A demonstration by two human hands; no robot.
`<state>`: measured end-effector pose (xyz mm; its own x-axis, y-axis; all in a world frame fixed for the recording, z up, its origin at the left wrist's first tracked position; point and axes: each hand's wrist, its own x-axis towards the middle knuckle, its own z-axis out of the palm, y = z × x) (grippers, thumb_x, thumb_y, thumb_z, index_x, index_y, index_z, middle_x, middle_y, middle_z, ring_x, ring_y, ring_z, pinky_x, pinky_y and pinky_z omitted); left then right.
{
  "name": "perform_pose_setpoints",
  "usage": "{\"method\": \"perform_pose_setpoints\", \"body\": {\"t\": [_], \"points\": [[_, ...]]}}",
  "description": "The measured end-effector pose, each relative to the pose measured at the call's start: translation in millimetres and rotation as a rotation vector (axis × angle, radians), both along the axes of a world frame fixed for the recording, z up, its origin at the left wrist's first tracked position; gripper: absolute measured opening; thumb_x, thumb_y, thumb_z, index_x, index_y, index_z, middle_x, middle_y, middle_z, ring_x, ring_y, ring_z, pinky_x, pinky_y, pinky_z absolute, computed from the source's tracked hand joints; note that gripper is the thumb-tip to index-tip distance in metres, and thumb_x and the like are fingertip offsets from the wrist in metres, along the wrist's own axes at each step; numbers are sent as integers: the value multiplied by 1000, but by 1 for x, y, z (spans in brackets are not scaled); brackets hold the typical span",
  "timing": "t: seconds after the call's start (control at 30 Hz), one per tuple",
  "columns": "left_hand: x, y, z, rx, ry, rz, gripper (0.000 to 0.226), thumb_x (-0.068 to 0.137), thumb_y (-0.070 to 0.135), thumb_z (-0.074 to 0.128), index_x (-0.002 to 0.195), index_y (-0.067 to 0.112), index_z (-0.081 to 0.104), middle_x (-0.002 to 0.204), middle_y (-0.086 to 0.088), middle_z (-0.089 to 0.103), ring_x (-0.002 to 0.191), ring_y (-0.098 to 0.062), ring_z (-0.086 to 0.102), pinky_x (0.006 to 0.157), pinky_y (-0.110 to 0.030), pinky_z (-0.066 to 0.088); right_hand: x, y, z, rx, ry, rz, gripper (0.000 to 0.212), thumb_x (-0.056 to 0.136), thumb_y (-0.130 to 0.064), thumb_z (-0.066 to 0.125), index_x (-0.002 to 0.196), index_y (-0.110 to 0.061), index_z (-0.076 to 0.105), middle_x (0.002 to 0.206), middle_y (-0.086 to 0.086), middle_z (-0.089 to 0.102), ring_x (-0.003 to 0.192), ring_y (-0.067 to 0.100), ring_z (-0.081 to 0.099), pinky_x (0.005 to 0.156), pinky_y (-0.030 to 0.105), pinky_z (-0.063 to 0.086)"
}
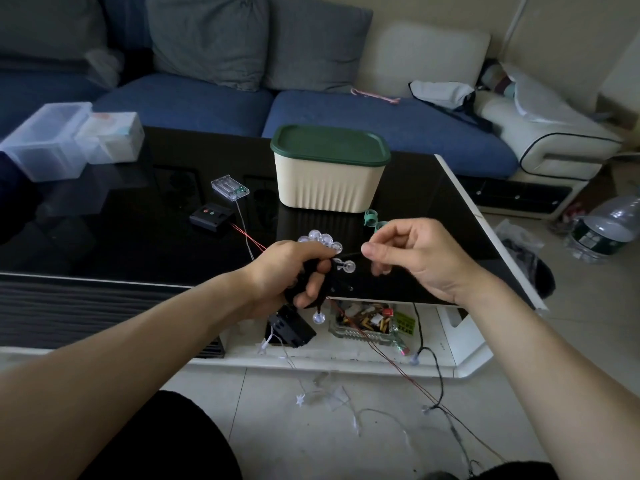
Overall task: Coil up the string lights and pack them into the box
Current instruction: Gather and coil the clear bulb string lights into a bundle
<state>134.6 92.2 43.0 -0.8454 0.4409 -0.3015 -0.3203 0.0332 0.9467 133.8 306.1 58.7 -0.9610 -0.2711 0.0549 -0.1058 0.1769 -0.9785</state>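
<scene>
the string lights [323, 242], a bunch of clear round bulbs on black wire, sit coiled in the left hand [294, 275], which grips the bundle with fingers curled round it, just above the near edge of the black tabletop [121, 216]. one bulb hangs below the fist, and a black battery case [292, 325] dangles under it. the right hand [412, 254] pinches the black wire between thumb and forefinger just beside the coil; the loose wire drops to the tiled floor [277, 420], where it trails among other clear star-shaped lights. the box [329, 178], cream with its green lid on, stands toward the far right corner of the tabletop, well apart from the hands. two green clips [372, 220] lie just in front of it. a clear battery holder [230, 188] and a small black controller [211, 216] rest mid-tabletop, and clear plastic containers [52, 140] stand at the far left edge.
</scene>
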Motion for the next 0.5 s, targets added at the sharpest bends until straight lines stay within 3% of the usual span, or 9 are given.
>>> {"method": "perform_pose_setpoints", "body": {"t": [0.13,0.27,0.37,0.5], "points": [[-1,-2,-1,22,-5,20,37,97,25,48,63,12,46,44,-8,40,35,-19,32,41,-26,27,-1,1,2,-96,32,14,28,64,-22,81,81,-3,70,70,11,71,60,16,63,61,22,56],[-5,-8,-1,81,-15,119,37,97,26,49,63,13,46,47,-7,41,38,-20,34,41,-26,29,0,8,1,-109,-213,106,30,68,-14,77,93,-2,66,76,10,68,75,23,68,76,42,62],[-9,-13,2,145,-11,223,36,97,25,48,63,14,44,48,-5,42,39,-19,36,40,-25,30,1,11,-3,15,-318,120,29,70,-16,76,93,-1,66,87,15,69,84,25,70,72,43,64],[-13,-18,5,256,-26,318,36,97,24,47,63,15,43,49,-4,40,42,-19,36,39,-24,31,3,4,-11,110,-413,171,32,75,-21,76,98,-2,67,96,12,68,91,26,72,55,31,58]]}}
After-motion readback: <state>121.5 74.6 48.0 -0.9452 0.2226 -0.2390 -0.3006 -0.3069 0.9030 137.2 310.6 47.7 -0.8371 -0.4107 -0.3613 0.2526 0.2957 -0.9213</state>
